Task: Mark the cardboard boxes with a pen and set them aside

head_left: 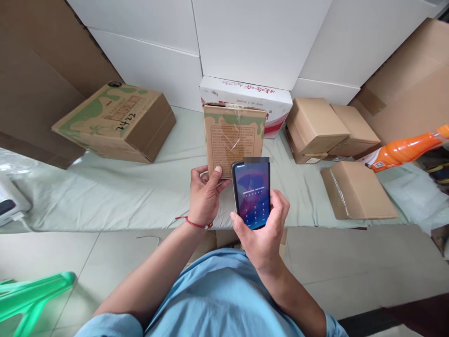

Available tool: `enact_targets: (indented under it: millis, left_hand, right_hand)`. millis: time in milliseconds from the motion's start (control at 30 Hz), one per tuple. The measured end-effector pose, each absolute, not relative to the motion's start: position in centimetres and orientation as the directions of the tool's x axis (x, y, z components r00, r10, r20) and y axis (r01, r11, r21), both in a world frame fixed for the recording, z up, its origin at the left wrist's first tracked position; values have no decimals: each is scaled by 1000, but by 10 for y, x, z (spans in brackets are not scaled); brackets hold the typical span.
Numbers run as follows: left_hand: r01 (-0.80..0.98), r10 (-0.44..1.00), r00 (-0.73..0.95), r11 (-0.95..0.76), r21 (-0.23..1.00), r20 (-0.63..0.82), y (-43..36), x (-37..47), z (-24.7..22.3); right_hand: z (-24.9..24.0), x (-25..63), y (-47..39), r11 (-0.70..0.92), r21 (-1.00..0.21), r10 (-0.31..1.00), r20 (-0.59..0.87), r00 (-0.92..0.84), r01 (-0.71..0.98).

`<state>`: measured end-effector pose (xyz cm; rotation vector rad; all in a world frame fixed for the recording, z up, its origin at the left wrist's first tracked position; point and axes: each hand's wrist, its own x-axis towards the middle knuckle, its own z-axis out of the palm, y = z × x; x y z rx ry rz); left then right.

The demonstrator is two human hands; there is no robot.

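Observation:
My left hand (204, 194), with a red string bracelet at the wrist, grips the lower left corner of an upright cardboard box (234, 135). Brown with a green drip pattern, this box carries a printed text panel and shiny clear tape at its top. In my right hand (264, 234) is a smartphone (253, 194), held upright in front of the box's lower right corner. Its lit screen shows a keypad on a blue and purple background. The phone covers part of the box.
A similar green-patterned box (115, 121) marked 2422 lies left on the cloth-covered table (133, 196). Behind stands a white carton (245, 89). Brown boxes (317, 119), another box (361, 189) and an orange bottle (407, 150) are right. A green plastic stool (38, 295) stands lower left.

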<state>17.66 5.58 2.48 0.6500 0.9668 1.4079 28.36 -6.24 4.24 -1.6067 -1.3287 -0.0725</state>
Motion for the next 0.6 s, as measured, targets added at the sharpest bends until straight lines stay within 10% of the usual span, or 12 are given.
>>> enact_targets:
  millis: [333,600]
  left_hand:
    - [-495,981,-87,108,862,-172,59,166,20]
    - [-510,979,-61,138,849,-196,52,154,8]
  right_hand:
    - [6,371,-79,-109,-535,654,596,466,838]
    - [-30,470,-113,-687,-388,642,74,763,615]
